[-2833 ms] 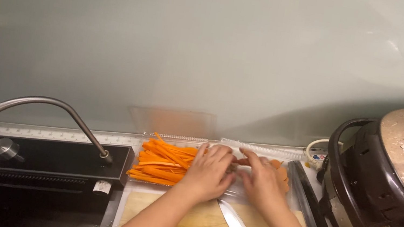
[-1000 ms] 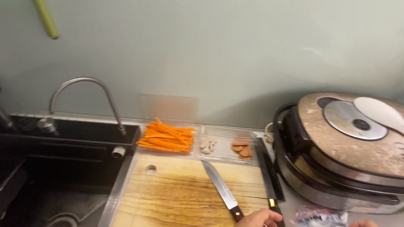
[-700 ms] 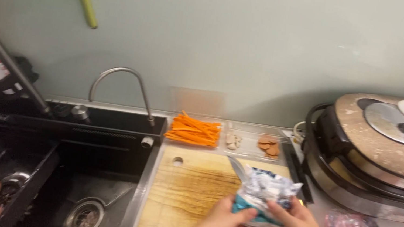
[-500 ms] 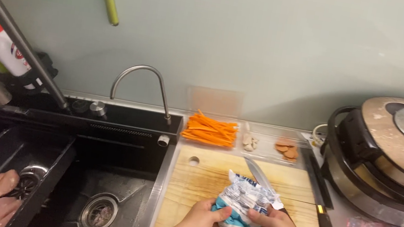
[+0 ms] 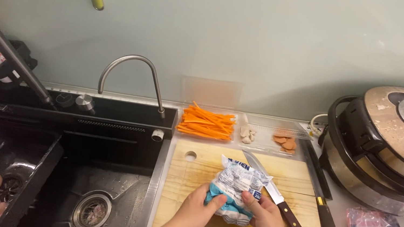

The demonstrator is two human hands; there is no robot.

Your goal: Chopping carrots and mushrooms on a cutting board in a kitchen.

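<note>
Obs.: I hold a small blue-and-white plastic packet (image 5: 236, 189) over the middle of the wooden cutting board (image 5: 203, 169), between both hands.

Risk 1: a knife with a dark wooden handle (image 5: 280, 203) lies on the board just right of the packet, blade running far-left under or behind it. My right hand (image 5: 264, 222) sits very near the handle; a careless shift could nudge the blade or catch a knuckle. A second long dark knife (image 5: 322, 205) lies at the board's right edge.

Risk 2: the black sink (image 5: 93, 177) opens just left of the board. If the packet slips or bursts, contents could scatter there, or toward the carrot strips (image 5: 207, 123) at the far edge.

Fingers: left hand (image 5: 196, 212) curled closed on the packet's near-left side, thumb pressed on the blue part. Right hand closed on its near-right side, forefinger on top. Both grips are pinches, not full fists.
</note>
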